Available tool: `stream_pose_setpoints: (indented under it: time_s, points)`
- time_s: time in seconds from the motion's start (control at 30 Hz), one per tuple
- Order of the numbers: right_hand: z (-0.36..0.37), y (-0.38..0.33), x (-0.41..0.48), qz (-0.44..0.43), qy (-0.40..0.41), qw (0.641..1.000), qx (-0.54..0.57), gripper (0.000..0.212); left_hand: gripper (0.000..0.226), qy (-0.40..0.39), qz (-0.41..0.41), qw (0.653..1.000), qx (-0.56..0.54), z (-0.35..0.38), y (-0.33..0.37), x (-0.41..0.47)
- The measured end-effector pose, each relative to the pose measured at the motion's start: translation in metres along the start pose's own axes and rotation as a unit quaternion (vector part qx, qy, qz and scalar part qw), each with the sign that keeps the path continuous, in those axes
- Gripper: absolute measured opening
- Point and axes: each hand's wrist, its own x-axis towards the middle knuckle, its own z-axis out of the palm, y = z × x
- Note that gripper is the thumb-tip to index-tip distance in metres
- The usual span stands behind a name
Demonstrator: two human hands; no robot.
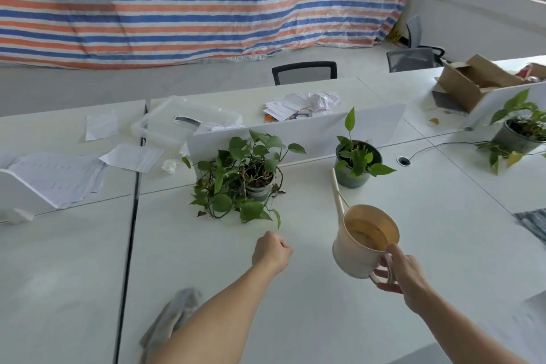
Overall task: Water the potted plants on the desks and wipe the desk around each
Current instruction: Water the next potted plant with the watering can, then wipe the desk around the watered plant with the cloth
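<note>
The white counter (325, 319) is carrying a trailing potted plant (245, 177). Right of that plant, a cream watering can (363, 248) is hanging from the right hand (407, 278), fingers (388, 287) curling round its handle. In front of the plant, the left hand (270, 251) is hovering, fisted and empty.

White desks (295, 319) pushed together fill the lower frame, split by a low white divider panel (310, 127). At centre a trailing pothos pot (257, 190) stands just beside the panel. A smaller dark-green plant pot (353, 180) is to its right, and a third plant pot (514, 139) stands at the right edge. A grey cloth (169, 319) lies at the bottom, left of centre. Loose paper sheets (56, 174), a crumpled tissue (170, 165), a clear plastic bin (183, 124) and a cardboard box (472, 80) sit farther back.
</note>
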Motion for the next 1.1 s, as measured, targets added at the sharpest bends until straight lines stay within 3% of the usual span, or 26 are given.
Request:
stream_pose_setpoints:
  time_s: [0.17, 0.27, 0.47, 0.6, 0.87, 1.0, 1.1]
  points:
    - [-0.021, 0.013, 0.022, -0.002, -0.009, 1.0, 0.006, 0.029, 0.03, 0.016, -0.013, 0.991, 0.132, 0.02, -0.037, -0.026]
    - [-0.032, 0.019, 0.034, 0.003, -0.017, 1.0, 0.009, 0.028, 0.028, -0.015, -0.028, 0.982, 0.186, 0.043, -0.053, -0.037]
    - [-0.042, 0.037, 0.052, 0.011, -0.026, 1.0, 0.011, 0.031, 0.043, -0.131, -0.047, 0.956, 0.259, 0.079, -0.083, -0.057]
    - [-0.044, 0.041, 0.056, -0.001, -0.035, 0.999, -0.031, 0.035, 0.045, -0.138, -0.036, 0.948, 0.285, 0.082, -0.09, -0.064]
    - [-0.047, 0.051, 0.049, -0.091, 0.014, 0.964, -0.248, 0.071, 0.035, -0.008, -0.016, 0.965, 0.26, 0.046, -0.103, -0.075]
    - [-0.029, 0.067, 0.029, -0.132, 0.043, 0.939, -0.314, 0.051, 0.012, 0.069, -0.012, 0.961, 0.267, 0.011, -0.145, -0.079]
    - [-0.011, 0.077, 0.008, -0.131, 0.093, 0.939, -0.304, 0.059, 0.025, 0.128, -0.042, 0.952, 0.276, -0.016, -0.188, -0.082]
